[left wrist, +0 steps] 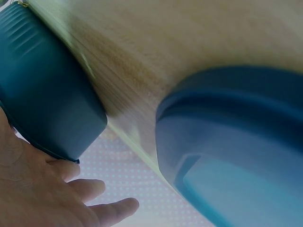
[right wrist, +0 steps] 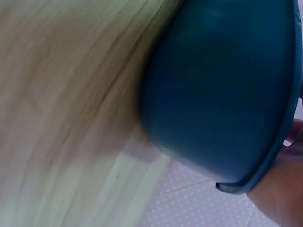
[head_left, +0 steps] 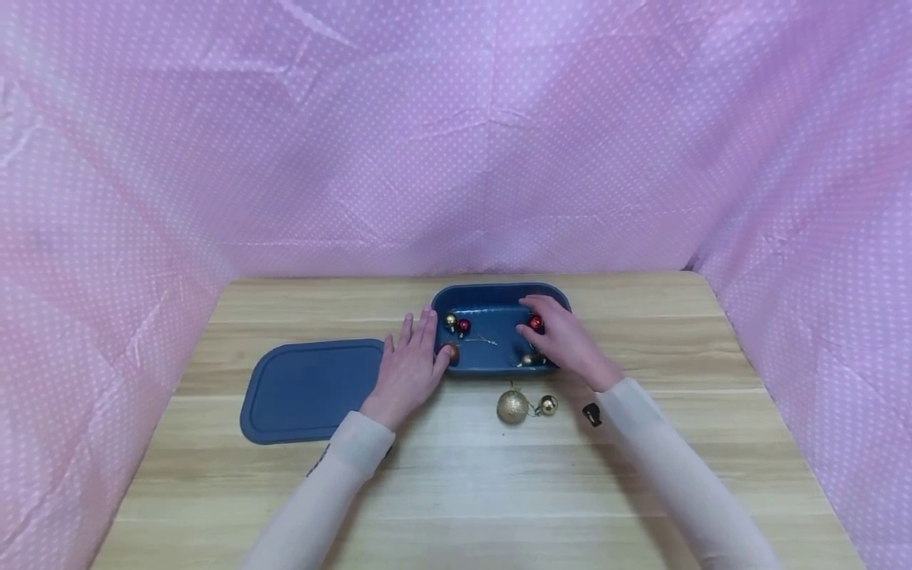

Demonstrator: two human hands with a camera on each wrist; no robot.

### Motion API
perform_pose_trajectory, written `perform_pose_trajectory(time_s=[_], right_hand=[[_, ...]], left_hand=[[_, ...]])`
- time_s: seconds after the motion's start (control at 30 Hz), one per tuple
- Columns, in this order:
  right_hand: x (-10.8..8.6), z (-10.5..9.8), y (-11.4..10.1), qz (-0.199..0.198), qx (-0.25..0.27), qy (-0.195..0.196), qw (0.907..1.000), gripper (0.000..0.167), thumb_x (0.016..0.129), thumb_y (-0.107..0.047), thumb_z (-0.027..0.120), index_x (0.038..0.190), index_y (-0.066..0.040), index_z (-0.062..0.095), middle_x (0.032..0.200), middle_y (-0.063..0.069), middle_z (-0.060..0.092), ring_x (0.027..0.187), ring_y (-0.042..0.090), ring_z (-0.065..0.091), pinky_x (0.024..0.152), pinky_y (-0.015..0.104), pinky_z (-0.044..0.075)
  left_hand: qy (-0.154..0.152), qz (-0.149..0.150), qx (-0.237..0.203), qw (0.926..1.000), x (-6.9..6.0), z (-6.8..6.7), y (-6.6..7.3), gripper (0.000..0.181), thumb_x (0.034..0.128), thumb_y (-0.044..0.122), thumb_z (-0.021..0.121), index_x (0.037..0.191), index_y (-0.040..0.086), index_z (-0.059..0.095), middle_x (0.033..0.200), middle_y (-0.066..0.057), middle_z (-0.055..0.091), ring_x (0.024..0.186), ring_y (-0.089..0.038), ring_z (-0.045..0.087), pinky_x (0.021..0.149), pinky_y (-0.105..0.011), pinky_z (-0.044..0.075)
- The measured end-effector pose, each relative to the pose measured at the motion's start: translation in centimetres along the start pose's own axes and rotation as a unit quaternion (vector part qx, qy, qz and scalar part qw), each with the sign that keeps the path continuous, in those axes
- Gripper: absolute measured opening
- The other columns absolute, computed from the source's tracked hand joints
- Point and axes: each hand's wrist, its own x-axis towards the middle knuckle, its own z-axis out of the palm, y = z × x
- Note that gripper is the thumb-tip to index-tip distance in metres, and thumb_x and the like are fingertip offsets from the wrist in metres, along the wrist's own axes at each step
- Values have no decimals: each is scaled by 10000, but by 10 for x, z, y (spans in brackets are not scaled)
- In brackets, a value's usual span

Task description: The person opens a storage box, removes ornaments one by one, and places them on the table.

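Observation:
A dark blue rectangular box [head_left: 492, 370] holds several small Christmas baubles. At its left end are a gold bauble [head_left: 450, 321], a dark red bauble [head_left: 465, 326] and an orange-brown ball [head_left: 453, 354]. My left hand [head_left: 409, 366] rests against the box's left rim with straight fingers, its thumb near the orange-brown ball. Over the right end reaches my right hand [head_left: 566, 336], thumb and fingers apart around a red bauble [head_left: 535, 322]; I see no grip on it. A pale gold bauble [head_left: 527, 359] lies below that hand. In the right wrist view the box wall [right wrist: 218, 104] hides most of the fingers.
A flat blue lid [head_left: 309, 392] lies on the wooden table [head_left: 456, 491] left of the box. In front of the box sit a glittery gold bauble [head_left: 512, 407] and a shiny gold bauble [head_left: 548, 405]. A small black object [head_left: 592, 414] lies by the right sleeve.

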Motion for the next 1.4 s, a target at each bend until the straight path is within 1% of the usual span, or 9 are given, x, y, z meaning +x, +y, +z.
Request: perform_pose_trajectory(time_s=[0.13,0.27,0.37,0.5,0.7,0.8,0.93,1.1,1.4], right_hand=[[4,3,0,-52,73,39,10000,517,970,-179,731,1417,29,576,1483,233,524,1391,380,478,1162,524,367],[5,4,0,-64,67,-41,9999,515,931,-145,769,1386,28,600,1476,234,526,1278,372,581,1066,505,477],[6,7,2,-57,-67,-52,9999,518,915,-134,786,1375,29,611,1462,235,539,1268,374,590,1066,493,479],[7,10,1,-11,-258,66,9996,521,912,-129,790,1370,43,611,1433,242,565,1357,394,514,1151,511,386],[9,11,-3,286,-456,367,9979,545,922,-144,790,1376,78,586,1374,276,596,1283,410,562,1091,534,440],[12,12,-2,387,-613,430,9964,539,924,-157,791,1364,83,594,1347,282,615,1250,412,587,1058,540,464],[15,12,1,489,-711,371,9956,535,926,-166,790,1363,76,600,1339,278,626,1234,411,601,1050,546,471],[18,12,2,578,-637,253,9960,540,920,-163,796,1370,63,602,1335,274,628,1197,402,620,1054,541,469],[22,13,4,554,-714,-65,9959,524,918,-140,794,1353,83,607,1307,278,640,1246,411,587,1078,534,444]], left_hand=[[-21,-3,4,10000,0,1,0,746,1100,526,327,1678,118,91,1737,-53,92,1588,-350,87,1209,-660,175],[-23,6,15,10000,1,1,0,744,1102,524,325,1678,117,86,1737,-56,94,1589,-344,81,1206,-664,178],[-43,-1,27,10000,1,1,0,746,1101,526,328,1678,117,89,1737,-56,98,1589,-340,76,1206,-664,179],[-44,-2,28,10000,1,1,-1,749,1101,528,329,1678,114,92,1737,-61,103,1590,-341,75,1206,-665,180],[-9,22,-21,10000,1,1,-2,742,1103,516,332,1675,104,102,1736,-62,104,1588,-347,82,1199,-677,181],[-14,32,-6,10000,1,1,-2,735,1105,516,323,1675,108,100,1736,-52,98,1588,-345,84,1201,-676,178],[-49,24,10,10000,1,1,-1,736,1105,519,319,1676,112,93,1737,-47,87,1588,-346,84,1207,-667,172],[-46,8,39,10000,1,1,0,740,1104,522,325,1676,113,93,1737,-48,87,1588,-345,87,1208,-662,176],[-2,12,12,10000,2,1,-1,743,1101,525,327,1675,109,105,1735,-54,105,1586,-351,104,1206,-666,180]])
